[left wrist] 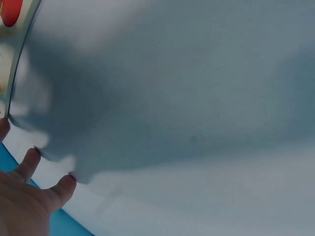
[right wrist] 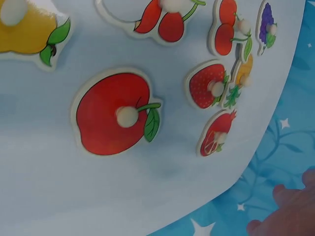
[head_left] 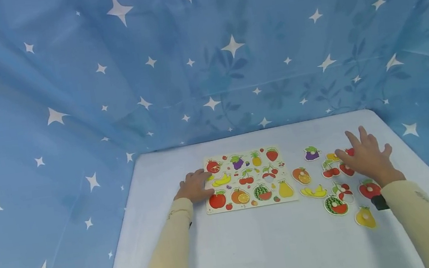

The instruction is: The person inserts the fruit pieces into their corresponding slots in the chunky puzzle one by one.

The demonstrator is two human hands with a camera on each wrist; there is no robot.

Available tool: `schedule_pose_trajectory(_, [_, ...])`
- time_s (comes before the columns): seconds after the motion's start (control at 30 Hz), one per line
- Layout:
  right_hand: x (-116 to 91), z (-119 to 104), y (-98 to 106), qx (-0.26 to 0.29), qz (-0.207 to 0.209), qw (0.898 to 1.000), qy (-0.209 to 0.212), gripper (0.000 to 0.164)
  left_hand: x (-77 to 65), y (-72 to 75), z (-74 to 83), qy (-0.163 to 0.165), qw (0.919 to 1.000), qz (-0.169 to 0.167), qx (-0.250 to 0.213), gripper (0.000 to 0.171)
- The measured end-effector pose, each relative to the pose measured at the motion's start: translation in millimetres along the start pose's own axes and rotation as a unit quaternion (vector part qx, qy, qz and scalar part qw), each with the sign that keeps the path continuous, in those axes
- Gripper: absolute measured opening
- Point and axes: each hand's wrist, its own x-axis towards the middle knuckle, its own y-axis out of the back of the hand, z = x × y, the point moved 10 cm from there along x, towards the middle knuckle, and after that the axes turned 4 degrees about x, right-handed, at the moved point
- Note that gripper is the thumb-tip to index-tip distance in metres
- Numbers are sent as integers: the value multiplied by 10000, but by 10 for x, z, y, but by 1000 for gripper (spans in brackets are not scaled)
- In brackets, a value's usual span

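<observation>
A fruit puzzle board [head_left: 285, 201] lies flat on the table with fruit pictures in rows. My left hand [head_left: 196, 187] is at its left edge, fingers spread; in the left wrist view one fingertip is right at the board's edge. My right hand [head_left: 368, 158], fingers spread and holding nothing, is over the loose knobbed pieces at the right. Near it lie the strawberry piece [right wrist: 203, 88], the pineapple piece [right wrist: 244, 71], the pomegranate piece [right wrist: 211, 142] and the red apple piece [right wrist: 101, 115]. In the head view this hand partly covers some pieces.
Between the board and my right hand lie the grape piece [head_left: 312, 155], orange piece [head_left: 301, 176], banana piece [head_left: 314, 192] and watermelon piece [head_left: 335, 205]. A pear piece [head_left: 365, 218] is nearest the front. Blue star-patterned cloth [head_left: 204, 62] hangs behind the white table [head_left: 255, 247].
</observation>
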Motion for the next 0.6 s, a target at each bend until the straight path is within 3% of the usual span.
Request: schedule_pose_trajectory(0.6, [17, 503, 50, 236, -6, 9988, -429, 99, 10, -18, -43, -144, 9998, -52, -118, 65])
